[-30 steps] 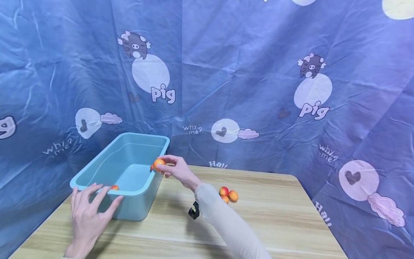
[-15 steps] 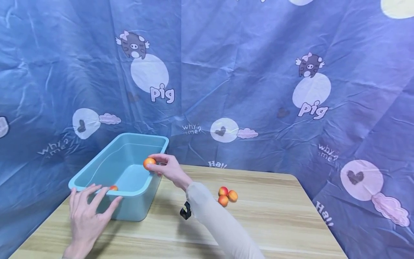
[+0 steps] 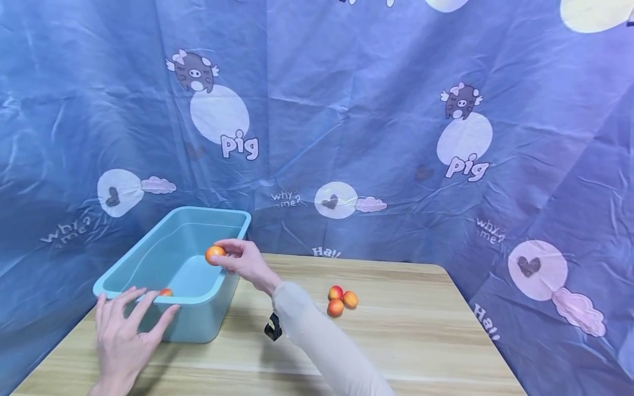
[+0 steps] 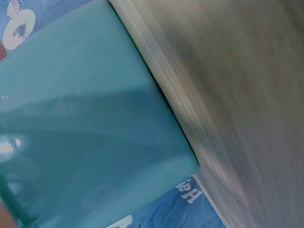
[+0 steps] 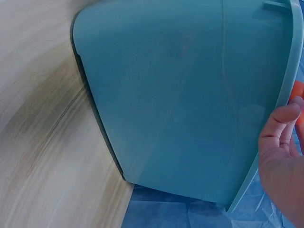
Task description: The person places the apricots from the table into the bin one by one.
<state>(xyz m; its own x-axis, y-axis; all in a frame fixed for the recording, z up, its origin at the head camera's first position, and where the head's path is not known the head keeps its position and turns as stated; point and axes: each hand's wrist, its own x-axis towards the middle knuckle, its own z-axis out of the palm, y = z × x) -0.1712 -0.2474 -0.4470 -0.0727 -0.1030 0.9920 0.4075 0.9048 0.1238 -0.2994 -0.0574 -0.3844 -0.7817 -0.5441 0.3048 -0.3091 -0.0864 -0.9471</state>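
Observation:
A light-blue plastic bin (image 3: 163, 220) stands at the left of the table. My left hand (image 3: 124, 335) rests its fairly straight fingers on the bin's near rim, thumb spread in front of the outer wall. Over the bin's right rim, my right hand (image 3: 247, 264) pinches a small orange-red fruit (image 3: 214, 255) between thumb and fingers. In the right wrist view, orange skin (image 5: 297, 90) shows beside the thumb; I cannot tell whether a second fruit is held. Another orange-red fruit (image 3: 165, 292) shows inside the bin, just behind the near rim.
Three more fruits lie close together right of the bin: a red-yellow fruit (image 3: 335, 292), an orange fruit (image 3: 350, 299) and a redder fruit (image 3: 335, 308). The wooden table (image 3: 421, 330) backs onto a blue printed cloth (image 3: 317, 110).
My right hand has carried the fruit leftward from the bin's right rim to over its inside. The left hand has stayed at the near rim. The view has shifted slightly.

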